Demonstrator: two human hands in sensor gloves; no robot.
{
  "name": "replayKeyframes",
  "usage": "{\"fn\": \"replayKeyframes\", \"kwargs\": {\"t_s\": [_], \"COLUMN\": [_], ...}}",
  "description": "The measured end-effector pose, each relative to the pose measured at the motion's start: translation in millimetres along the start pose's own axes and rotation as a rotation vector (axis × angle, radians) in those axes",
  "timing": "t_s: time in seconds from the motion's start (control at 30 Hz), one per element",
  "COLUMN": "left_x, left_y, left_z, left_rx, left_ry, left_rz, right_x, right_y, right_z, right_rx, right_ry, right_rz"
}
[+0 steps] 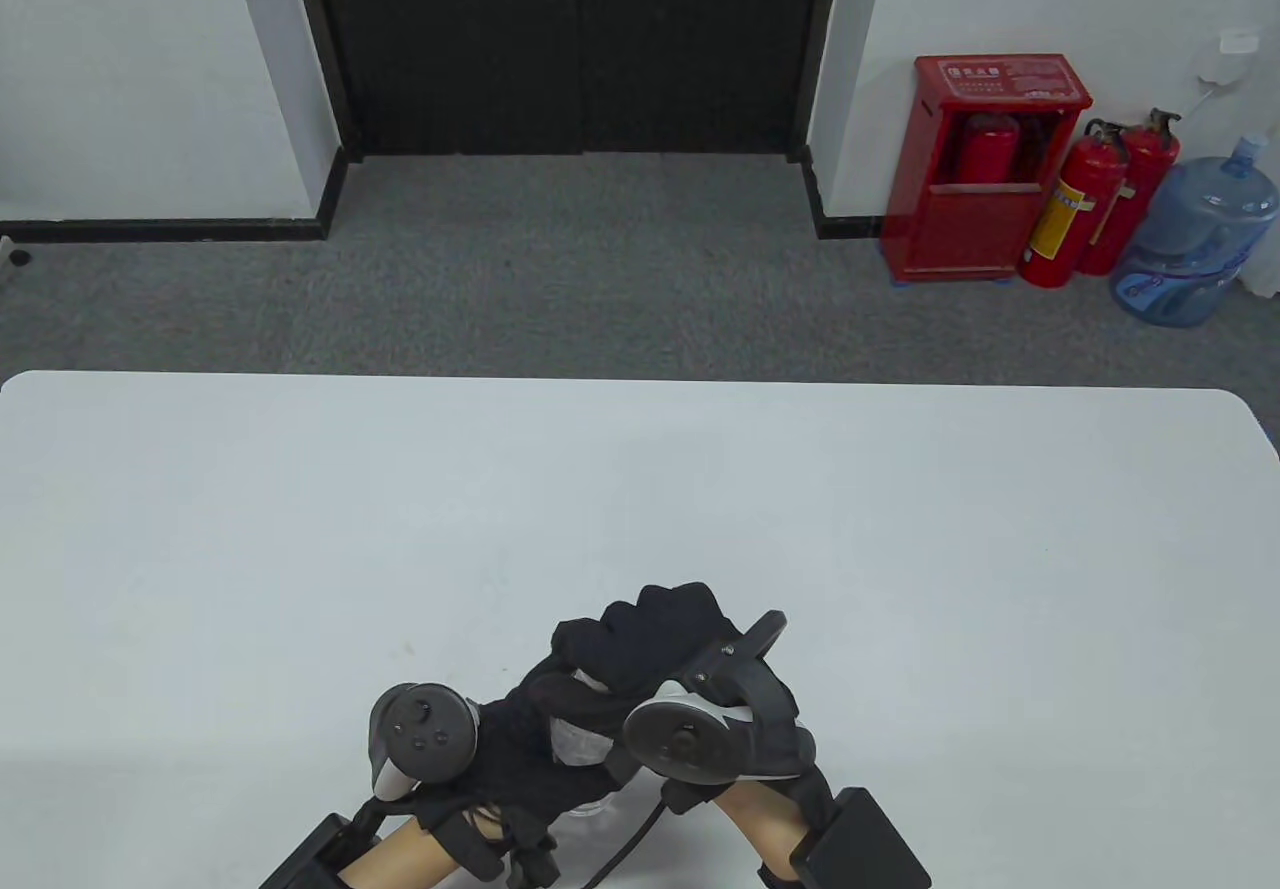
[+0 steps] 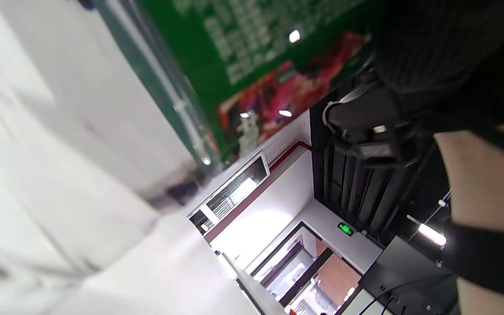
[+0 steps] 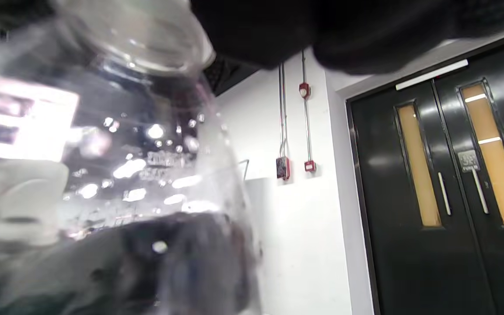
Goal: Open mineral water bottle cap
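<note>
Table view: near the front edge of the white tabletop (image 1: 640,489), both gloved hands meet around a clear bottle (image 1: 580,744). The left hand (image 1: 520,739) wraps the bottle's body from the left, fingers curled around it. The right hand (image 1: 665,644) arches over the top, fingers bunched down where the cap would be; the cap itself is hidden.

Left wrist view: only blurred surroundings and the opposite forearm show.

Right wrist view: the bottle (image 3: 116,175) fills the left side, upright, with black fingers (image 3: 322,30) closed over its top.
</note>
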State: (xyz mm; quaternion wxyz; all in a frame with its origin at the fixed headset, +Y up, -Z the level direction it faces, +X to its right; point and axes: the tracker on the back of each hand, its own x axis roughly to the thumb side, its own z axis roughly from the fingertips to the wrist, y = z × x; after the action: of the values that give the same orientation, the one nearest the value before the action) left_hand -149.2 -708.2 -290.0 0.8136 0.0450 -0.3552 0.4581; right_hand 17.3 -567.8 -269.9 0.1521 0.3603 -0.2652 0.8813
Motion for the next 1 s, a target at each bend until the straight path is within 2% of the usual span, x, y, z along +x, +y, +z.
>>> {"fn": "replayKeyframes", "kwargs": {"t_s": [0.1,0.2,0.37,0.5,0.6,0.73,0.87,1.0], "left_x": [0.9,-1.1,-14.2,-17.5,-12.7,-9.4,-8.0,-9.3], "left_y": [-5.5,-8.7,-7.1,-7.7,-9.1,-10.8,-5.4,-2.4], "left_z": [-0.8,-3.0,-1.1,0.0,-0.4,1.4,1.2,2.0], "left_rx": [-0.035,-0.071,-0.086,-0.071,-0.052,-0.047,-0.037,-0.013], "left_ry": [-0.009,0.000,0.026,0.039,0.042,0.028,0.004,0.014], "left_rz": [0.025,0.082,0.157,0.132,0.109,0.092,0.070,0.008], "right_x": [1.3,-2.6,-16.1,-23.7,-18.9,-11.0,-9.0,-9.9], "right_y": [-0.4,0.5,5.1,11.4,10.4,7.7,6.7,3.8], "right_z": [-0.8,0.6,1.8,2.7,1.7,1.4,2.7,2.6], "right_rx": [0.077,0.128,0.243,0.211,0.151,0.175,0.203,0.375], "right_ry": [-0.112,-0.144,-0.083,-0.045,-0.050,-0.075,-0.118,-0.056], "right_rz": [-0.037,-0.109,-0.283,-0.222,-0.113,-0.110,-0.198,-0.252]}}
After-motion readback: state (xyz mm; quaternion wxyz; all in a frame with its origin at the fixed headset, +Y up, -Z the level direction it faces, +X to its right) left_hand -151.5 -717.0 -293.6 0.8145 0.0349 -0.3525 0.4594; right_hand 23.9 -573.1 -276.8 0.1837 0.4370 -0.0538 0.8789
